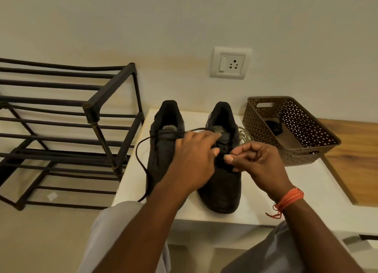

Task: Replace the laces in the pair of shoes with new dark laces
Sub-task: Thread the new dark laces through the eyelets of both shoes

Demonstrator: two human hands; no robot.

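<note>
Two black shoes side by side on the white table (286,191), toes toward the near edge. Left hand (194,160) over the gap between left shoe (161,154) and right shoe (223,189), fingers extended over the lacing area; can't tell if it grips anything. Right hand (255,162) curled, thumb and forefinger pinching something at the right shoe's eyelets, too dark to confirm. Dark lace (143,164) loops from the left shoe's top out left, then toward the near table edge. Brown basket (306,150) right of the shoes, light laces (244,134) between them. Black rack (92,109) on the left
</note>
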